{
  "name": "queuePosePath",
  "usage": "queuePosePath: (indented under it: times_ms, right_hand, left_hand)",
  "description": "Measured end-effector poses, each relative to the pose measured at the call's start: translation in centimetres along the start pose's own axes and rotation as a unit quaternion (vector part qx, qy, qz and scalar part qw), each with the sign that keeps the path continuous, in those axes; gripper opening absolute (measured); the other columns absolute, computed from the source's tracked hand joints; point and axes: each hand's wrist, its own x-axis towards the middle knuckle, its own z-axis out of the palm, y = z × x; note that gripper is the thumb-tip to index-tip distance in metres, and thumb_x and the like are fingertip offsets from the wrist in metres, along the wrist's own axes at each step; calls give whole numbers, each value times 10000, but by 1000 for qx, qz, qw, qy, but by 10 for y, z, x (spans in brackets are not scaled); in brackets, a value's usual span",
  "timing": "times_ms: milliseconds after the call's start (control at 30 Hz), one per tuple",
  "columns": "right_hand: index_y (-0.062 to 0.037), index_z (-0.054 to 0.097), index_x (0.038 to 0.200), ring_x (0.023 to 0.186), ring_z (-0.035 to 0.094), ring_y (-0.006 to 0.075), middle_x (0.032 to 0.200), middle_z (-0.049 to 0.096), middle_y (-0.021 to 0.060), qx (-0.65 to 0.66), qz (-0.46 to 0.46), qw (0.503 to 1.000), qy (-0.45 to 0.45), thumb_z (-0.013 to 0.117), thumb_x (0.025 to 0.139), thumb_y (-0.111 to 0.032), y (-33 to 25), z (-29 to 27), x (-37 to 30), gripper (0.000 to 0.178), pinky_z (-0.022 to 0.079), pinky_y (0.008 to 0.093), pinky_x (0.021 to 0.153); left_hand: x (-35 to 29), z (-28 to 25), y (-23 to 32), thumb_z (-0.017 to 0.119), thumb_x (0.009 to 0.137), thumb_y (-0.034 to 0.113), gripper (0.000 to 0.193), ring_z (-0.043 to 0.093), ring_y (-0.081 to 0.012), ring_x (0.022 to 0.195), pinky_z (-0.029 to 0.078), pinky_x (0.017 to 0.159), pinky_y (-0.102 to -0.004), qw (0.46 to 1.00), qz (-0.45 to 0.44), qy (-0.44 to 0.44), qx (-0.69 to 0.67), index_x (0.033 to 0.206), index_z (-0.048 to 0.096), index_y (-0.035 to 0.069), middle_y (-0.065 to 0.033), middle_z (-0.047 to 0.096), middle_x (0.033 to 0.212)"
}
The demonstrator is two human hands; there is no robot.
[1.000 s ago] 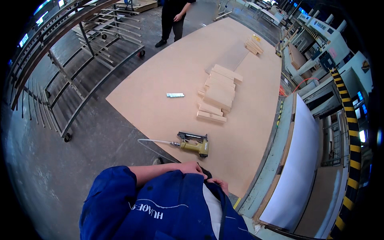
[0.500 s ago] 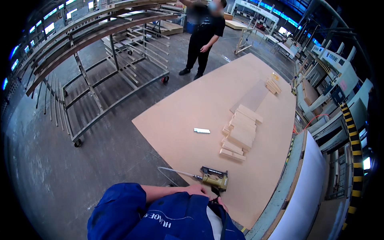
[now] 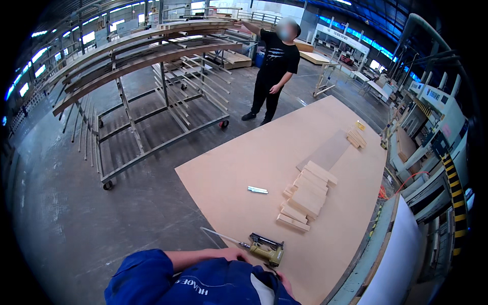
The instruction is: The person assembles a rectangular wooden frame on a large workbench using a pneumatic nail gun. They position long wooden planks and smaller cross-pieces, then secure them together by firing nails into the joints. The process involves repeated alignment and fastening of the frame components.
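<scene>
My left hand (image 3: 235,254) rests close to my body at the near edge of a large tan board (image 3: 229,168), its fingers partly hidden by my blue jacket. My right hand (image 3: 285,282) shows only as a sliver beside the jacket front, near a dark strip I cannot make out. What either hand holds, if anything, is hidden. Just beyond them an olive and black pneumatic nail gun (image 3: 268,251) lies on the board, with a pale air hose (image 3: 223,236) running off the left edge. Farther up lies a silvery strip of fasteners (image 3: 257,190).
Several pale wood blocks (image 3: 305,198) are piled on the board, with a smaller bundle (image 3: 357,138) beyond. A wheeled metal rack (image 3: 147,147) carrying long strips stands left. A person in black (image 3: 277,66) stands by it, one arm on the strips. Machinery (image 3: 432,132) lines the right.
My view has tilted upward, so more of the far hall shows and the board's contents sit lower. My hands have drawn closer to my body; the nail gun still lies on the board.
</scene>
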Motion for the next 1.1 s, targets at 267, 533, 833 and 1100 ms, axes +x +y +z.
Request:
queuePosePath:
  times_ms: [267, 533, 833, 1100]
  right_hand:
    - [-114, 604, 844, 628, 506, 151, 689, 533, -4, 88, 57, 993, -50, 697, 942, -227, -14, 42, 53, 177, 404, 282, 562]
    - [-73, 684, 1082, 710, 635, 131, 843, 659, 27, -218, -68, 966, -120, 689, 943, -163, 3, 178, 112, 165, 469, 264, 594]
    - [43, 511, 1412, 1278, 593, 355, 1367, 604, 266, -546, -238, 803, -23, 801, 836, -277, 60, 333, 191, 720, 463, 436, 1097]
    - [142, 540, 1320, 1284, 576, 427, 1373, 565, 328, -720, -181, 660, 114, 894, 640, -397, 97, 346, 255, 937, 483, 468, 1091]
  left_hand:
    - [-98, 23, 7, 748, 836, 252, 342, 675, -343, 1055, 523, 949, -439, 952, 15, 244, 187, 1141, 782, 104, -142, 736, 1076]
    - [-178, 40, -19, 716, 895, 212, 310, 698, -194, 864, 537, 815, -338, 909, -156, 380, 68, 1167, 763, 73, -95, 748, 907]
    - [-349, -18, -126, 630, 992, 140, 307, 678, -173, 1157, 503, 1034, -314, 884, -118, 448, -60, 1279, 718, 75, -73, 735, 1249]
    - [-485, -94, -116, 631, 988, 253, 428, 670, -244, 1217, 504, 1054, -361, 888, -134, 438, -52, 1392, 644, 111, -113, 709, 1306]
